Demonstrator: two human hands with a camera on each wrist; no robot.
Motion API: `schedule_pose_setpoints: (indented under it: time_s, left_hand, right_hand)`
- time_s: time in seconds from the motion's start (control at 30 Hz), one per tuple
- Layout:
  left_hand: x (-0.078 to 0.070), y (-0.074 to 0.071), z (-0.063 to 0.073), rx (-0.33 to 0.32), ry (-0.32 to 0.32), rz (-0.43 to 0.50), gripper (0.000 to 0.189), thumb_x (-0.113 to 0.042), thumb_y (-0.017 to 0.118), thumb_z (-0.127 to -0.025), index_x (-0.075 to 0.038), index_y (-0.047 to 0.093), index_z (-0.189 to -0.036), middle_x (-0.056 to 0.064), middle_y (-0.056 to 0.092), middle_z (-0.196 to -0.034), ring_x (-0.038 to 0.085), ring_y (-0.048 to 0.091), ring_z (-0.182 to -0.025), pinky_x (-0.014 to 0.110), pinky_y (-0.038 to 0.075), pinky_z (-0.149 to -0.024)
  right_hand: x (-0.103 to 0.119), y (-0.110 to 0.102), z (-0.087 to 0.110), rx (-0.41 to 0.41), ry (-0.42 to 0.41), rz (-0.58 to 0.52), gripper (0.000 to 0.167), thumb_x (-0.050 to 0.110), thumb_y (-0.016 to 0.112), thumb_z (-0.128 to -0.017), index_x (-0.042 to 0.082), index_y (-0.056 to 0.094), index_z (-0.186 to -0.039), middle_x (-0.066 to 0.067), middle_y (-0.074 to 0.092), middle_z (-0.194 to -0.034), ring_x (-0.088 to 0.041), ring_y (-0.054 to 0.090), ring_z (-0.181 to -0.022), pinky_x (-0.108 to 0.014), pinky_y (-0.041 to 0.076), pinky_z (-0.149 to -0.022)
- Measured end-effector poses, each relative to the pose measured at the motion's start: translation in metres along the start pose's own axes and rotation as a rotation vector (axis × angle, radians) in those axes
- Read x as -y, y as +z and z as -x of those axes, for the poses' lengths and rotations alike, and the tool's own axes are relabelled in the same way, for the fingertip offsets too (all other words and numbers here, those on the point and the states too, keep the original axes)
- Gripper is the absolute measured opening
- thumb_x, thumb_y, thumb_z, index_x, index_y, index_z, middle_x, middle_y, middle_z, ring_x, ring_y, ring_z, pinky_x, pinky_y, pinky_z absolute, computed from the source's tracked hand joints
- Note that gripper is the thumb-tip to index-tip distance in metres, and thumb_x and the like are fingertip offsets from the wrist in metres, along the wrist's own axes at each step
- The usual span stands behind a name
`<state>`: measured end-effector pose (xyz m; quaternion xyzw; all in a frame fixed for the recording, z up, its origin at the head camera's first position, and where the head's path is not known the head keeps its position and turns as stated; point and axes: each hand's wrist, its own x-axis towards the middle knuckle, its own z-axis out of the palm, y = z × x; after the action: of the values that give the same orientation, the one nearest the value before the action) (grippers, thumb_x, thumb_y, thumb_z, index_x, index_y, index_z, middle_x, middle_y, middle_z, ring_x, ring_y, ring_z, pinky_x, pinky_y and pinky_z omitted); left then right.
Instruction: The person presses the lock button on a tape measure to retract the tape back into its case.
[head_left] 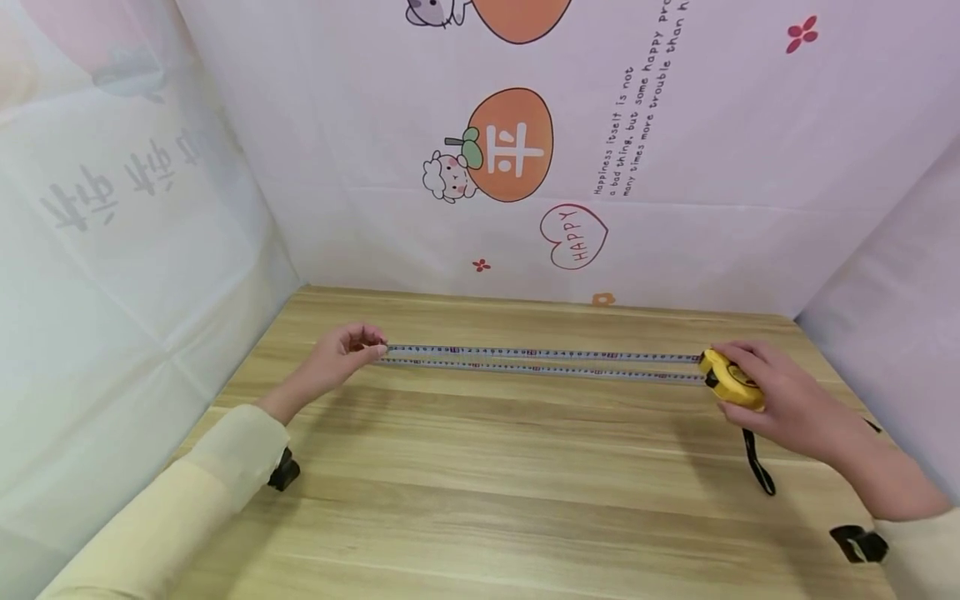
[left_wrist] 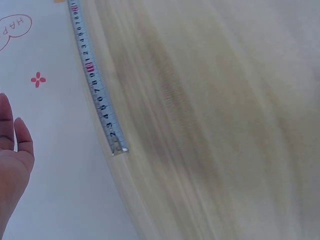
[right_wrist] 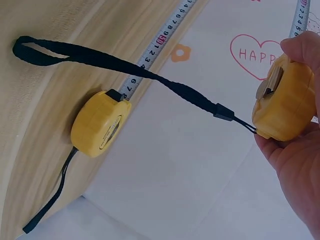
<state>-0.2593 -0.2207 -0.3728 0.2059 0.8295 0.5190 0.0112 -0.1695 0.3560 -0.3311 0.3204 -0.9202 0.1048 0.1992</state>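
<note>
My right hand grips the yellow case of a tape measure, whose black wrist strap hangs down. Its blade runs out to the left, raised over the table. At the blade's far end my left hand pinches the tip between thumb and fingers. A second yellow tape measure lies on the table below, mostly hidden behind the held one in the head view. Its extended blade lies nearly parallel, and its metal end hook shows in the left wrist view, beside my left hand.
The wood-grain table carries the lying tape measure near its back edge. Behind it rises a white printed cloth with cartoon fruit and lettering. More white cloth hangs on the left and right sides.
</note>
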Motion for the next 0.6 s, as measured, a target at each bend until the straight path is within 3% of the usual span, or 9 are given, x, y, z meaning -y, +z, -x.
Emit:
schedule_pose_setpoints:
  time_s: [0.13,0.27,0.4,0.6]
  left_hand:
    - [-0.007,-0.003,-0.002,-0.003,-0.01,0.018,0.022,-0.018,0.062,-0.097,0.001,0.061,-0.108,0.016,0.062,-0.101,0.042,0.055,-0.094,0.033,0.052,-0.074]
    - [-0.011,-0.006,-0.004,-0.011,-0.014,0.026,0.025,-0.02,0.062,-0.097,0.001,0.06,-0.11,0.021,0.061,-0.105,0.03,0.058,-0.089,0.027,0.051,-0.07]
    - [-0.016,-0.009,-0.005,-0.031,-0.005,0.025,0.025,-0.02,0.062,-0.098,0.001,0.06,-0.112,0.018,0.061,-0.105,0.019,0.058,-0.085,0.026,0.049,-0.068]
    - [-0.021,-0.01,-0.007,-0.051,0.017,0.042,0.026,-0.019,0.062,-0.097,0.002,0.06,-0.112,0.013,0.061,-0.103,0.018,0.058,-0.087,0.025,0.049,-0.071]
  right_hand:
    - [-0.001,-0.003,-0.002,-0.014,-0.005,0.013,0.077,-0.002,0.084,-0.06,-0.01,0.05,-0.128,-0.019,0.051,-0.115,-0.021,0.051,-0.084,-0.029,0.05,-0.057]
    - [-0.001,-0.004,-0.003,-0.028,-0.007,0.011,0.076,-0.002,0.085,-0.059,-0.008,0.051,-0.127,-0.017,0.052,-0.114,-0.018,0.05,-0.083,-0.026,0.049,-0.057]
    - [-0.001,-0.006,-0.004,-0.039,-0.013,0.001,0.076,-0.003,0.085,-0.058,-0.008,0.052,-0.126,-0.017,0.052,-0.115,-0.018,0.05,-0.085,-0.017,0.046,-0.062]
    - [0.0,-0.008,-0.004,-0.042,-0.001,-0.009,0.076,-0.001,0.087,-0.059,-0.007,0.053,-0.127,-0.017,0.052,-0.117,-0.017,0.05,-0.087,-0.008,0.039,-0.067]
